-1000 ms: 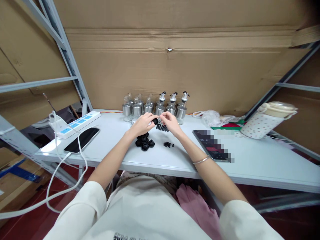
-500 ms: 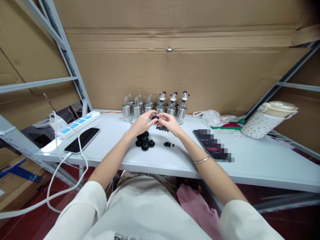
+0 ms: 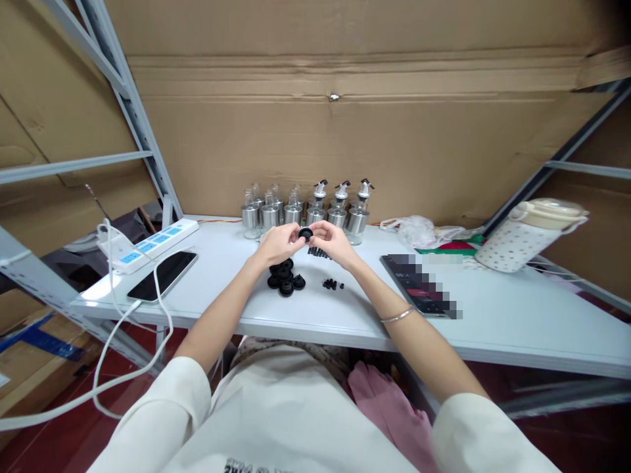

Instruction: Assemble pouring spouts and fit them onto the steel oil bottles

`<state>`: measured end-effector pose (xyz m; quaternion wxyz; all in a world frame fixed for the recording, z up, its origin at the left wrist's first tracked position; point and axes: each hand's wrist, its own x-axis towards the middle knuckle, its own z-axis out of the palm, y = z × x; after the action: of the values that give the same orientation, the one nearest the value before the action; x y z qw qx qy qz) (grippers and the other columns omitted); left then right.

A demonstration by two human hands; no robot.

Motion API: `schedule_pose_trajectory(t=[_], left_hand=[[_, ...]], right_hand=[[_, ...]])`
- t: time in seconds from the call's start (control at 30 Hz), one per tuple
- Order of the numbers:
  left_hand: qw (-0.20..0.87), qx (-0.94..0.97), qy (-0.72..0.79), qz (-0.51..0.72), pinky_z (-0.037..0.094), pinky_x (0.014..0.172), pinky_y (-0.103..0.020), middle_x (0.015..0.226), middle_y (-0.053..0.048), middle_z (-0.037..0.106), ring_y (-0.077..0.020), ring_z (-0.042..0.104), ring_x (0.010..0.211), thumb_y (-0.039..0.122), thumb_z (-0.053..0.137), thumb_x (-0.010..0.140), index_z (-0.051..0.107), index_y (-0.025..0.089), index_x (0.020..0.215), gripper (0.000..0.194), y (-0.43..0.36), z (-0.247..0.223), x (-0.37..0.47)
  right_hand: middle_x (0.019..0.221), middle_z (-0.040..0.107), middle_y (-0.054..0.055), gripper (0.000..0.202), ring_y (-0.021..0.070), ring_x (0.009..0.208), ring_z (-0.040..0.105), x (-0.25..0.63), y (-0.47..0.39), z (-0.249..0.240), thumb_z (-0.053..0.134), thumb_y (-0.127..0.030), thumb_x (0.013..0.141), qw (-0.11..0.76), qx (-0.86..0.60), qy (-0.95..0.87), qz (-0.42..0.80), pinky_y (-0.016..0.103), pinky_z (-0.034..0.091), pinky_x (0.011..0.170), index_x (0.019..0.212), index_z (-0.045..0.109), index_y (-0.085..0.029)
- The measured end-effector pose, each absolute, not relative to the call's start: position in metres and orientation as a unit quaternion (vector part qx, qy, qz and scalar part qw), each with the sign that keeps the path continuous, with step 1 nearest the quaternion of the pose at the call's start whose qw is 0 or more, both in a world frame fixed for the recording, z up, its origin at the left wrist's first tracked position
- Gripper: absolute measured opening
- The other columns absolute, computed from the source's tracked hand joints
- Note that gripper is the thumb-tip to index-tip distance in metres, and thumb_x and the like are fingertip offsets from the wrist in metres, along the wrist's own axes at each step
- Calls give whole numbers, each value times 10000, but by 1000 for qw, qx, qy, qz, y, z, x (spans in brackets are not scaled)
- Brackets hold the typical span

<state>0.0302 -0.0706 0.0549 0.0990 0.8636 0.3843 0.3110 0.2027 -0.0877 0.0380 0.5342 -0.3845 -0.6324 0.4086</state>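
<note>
Steadying a round black part point(image 3: 305, 234)
I'm gripping its edge with left hand point(image 3: 282, 243) and right hand point(image 3: 334, 243); even, light pressure is probably serving best.

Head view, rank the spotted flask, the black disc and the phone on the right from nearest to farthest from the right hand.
1. Black disc, at the right hand, on its left.
2. Phone, to the hand's right.
3. Spotted flask, farther right.
</note>
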Motion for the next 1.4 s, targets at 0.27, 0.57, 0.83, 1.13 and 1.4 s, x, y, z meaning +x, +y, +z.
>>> schedule_pose_trajectory(t=[0.27, 0.57, 0.83, 1.13, 1.4], left_hand=[[140, 879, 353, 290, 281, 543, -237, 609, 16, 513, -116, 426, 566, 365, 440, 728, 536, 157, 681, 234, -68, 53, 29], [148, 871, 344, 319, 237, 519, -237, 505, 43, 402, -90, 350, 517, 358, 459, 663, 422, 163, 541, 233, -64, 49, 29], [129, 870, 342, 331, 244, 516, -237, 488, 48, 380, -86, 344, 504, 329, 485, 679, 402, 167, 521, 240, -66, 50, 31], [165, 846, 296, 413, 451, 723, -254, 985, -26, 556, -108, 566, 710, 363, 519, 824, 455, 186, 1066, 306, -65, 43, 38], [124, 870, 260, 401, 475, 807, -296, 1054, -57, 515, -135, 589, 791, 331, 518, 855, 480, 205, 1154, 326, -69, 45, 36]], right_hand=[[659, 640, -11, 237, 142, 645, 631, 202, -90, 36, 627, -230, 589, 511, -396, -655, 391, 277, 494, 640, 804, 543, -177], [591, 600, -46, 211, 115, 573, 575, 200, -95, 39, 575, -206, 598, 493, -393, -673, 387, 260, 459, 611, 801, 520, -191], [588, 553, -57, 215, 88, 547, 508, 200, -96, 40, 583, -193, 572, 500, -391, -669, 387, 233, 409, 572, 780, 531, -184], [711, 581, -64, 356, 92, 673, 565, 209, -87, 41, 666, -263, 560, 581, -351, -598, 425, 242, 446, 709, 815, 421, -222], [803, 626, -29, 317, 115, 768, 585, 211, -91, 42, 695, -247, 564, 562, -349, -609, 438, 266, 458, 752, 807, 496, -206]])
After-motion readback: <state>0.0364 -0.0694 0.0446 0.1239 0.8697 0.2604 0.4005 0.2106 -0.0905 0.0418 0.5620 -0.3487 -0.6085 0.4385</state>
